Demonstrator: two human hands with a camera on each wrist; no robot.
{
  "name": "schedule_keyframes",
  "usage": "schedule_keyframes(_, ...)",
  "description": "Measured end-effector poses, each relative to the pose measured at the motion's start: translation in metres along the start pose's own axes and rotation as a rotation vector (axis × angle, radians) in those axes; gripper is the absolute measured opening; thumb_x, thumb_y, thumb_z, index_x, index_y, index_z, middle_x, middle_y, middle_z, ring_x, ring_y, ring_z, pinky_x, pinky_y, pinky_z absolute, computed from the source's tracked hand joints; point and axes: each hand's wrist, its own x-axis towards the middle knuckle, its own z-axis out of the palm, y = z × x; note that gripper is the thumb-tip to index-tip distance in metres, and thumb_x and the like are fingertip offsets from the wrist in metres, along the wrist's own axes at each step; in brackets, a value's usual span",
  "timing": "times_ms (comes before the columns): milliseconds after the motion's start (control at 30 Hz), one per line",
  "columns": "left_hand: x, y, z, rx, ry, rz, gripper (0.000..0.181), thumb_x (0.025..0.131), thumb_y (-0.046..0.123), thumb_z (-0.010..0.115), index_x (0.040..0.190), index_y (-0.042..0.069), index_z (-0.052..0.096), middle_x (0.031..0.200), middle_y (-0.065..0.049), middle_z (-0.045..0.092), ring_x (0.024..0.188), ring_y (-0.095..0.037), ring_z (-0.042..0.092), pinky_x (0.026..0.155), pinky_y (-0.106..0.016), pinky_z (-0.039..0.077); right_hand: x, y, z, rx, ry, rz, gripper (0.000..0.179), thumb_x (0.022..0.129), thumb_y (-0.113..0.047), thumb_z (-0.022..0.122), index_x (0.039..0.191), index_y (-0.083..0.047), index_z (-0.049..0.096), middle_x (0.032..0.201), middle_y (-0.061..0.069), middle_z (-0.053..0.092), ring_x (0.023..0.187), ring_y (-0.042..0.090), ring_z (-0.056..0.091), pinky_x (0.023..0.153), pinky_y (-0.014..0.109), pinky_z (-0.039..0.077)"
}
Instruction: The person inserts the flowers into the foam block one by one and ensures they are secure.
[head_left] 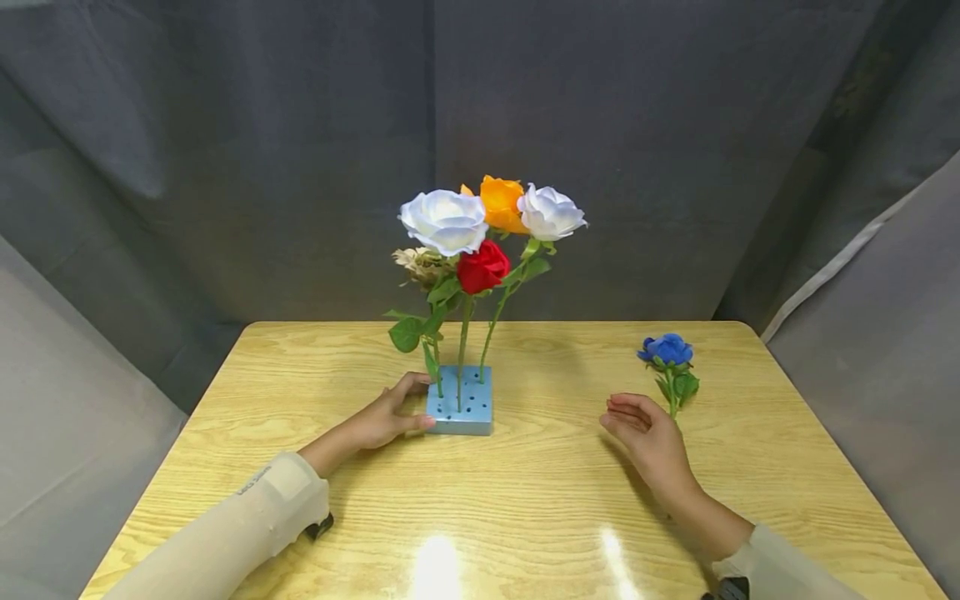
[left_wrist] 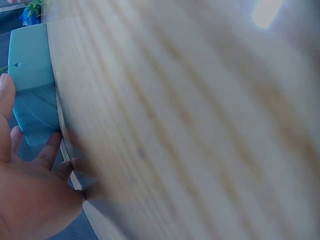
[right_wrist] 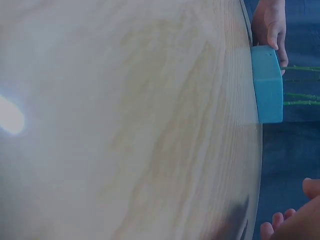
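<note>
A light blue block [head_left: 461,427] with holes in its top stands on the table, also seen in both wrist views. My left hand [head_left: 386,417] holds its left side, thumb at the near corner and fingers toward the far one. Artificial flowers rise from the block: a large white rose [head_left: 444,222], a second white rose [head_left: 552,213], an orange one [head_left: 502,204], a red rose [head_left: 483,267] and a beige bloom [head_left: 422,263]. Over the table at the right, my right hand [head_left: 651,442] has loosely bent fingers and holds nothing. Just beyond it lies a blue flower [head_left: 667,350], its lower stem hidden by the hand.
The wooden table [head_left: 555,500] ends at a straight back edge with rounded corners. Behind it hangs a dark grey curtain [head_left: 637,167], and lighter grey cloth [head_left: 67,400] flanks the sides. Glare spots shine on the near part of the tabletop.
</note>
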Motion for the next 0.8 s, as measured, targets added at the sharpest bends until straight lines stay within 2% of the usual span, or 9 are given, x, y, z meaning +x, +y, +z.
schedule_keyframes(267,0.0,0.004,0.002,-0.029,0.006,0.0,0.063,0.1,0.019,0.071,0.151,0.012,0.036,0.152,-0.022,0.045,0.148,-0.044,0.035,0.117,-0.073,-0.012,-0.006,0.009,-0.027,-0.101,0.063,0.012,0.052,0.099,-0.015,0.072,0.141,0.008,0.051,0.136,0.024,0.057,0.109,-0.003,0.062,0.087,0.01,0.052)
schedule_keyframes(467,-0.001,0.004,0.002,-0.033,0.012,0.001,0.063,0.099,0.015,0.071,0.151,0.01,0.034,0.152,-0.024,0.045,0.147,-0.045,0.035,0.116,-0.074,-0.012,-0.01,0.011,-0.04,-0.179,0.099,0.025,0.055,0.099,-0.019,0.072,0.142,0.007,0.05,0.14,0.025,0.055,0.11,-0.002,0.058,0.085,0.007,0.05)
schedule_keyframes(800,0.0,0.002,0.002,-0.016,0.007,-0.006,0.063,0.1,0.019,0.07,0.151,0.011,0.035,0.153,-0.023,0.044,0.148,-0.044,0.034,0.117,-0.073,-0.011,-0.013,0.012,-0.051,-0.278,0.175,0.036,0.056,0.098,-0.023,0.074,0.143,0.003,0.052,0.141,0.023,0.058,0.126,0.029,0.058,0.089,0.001,0.044)
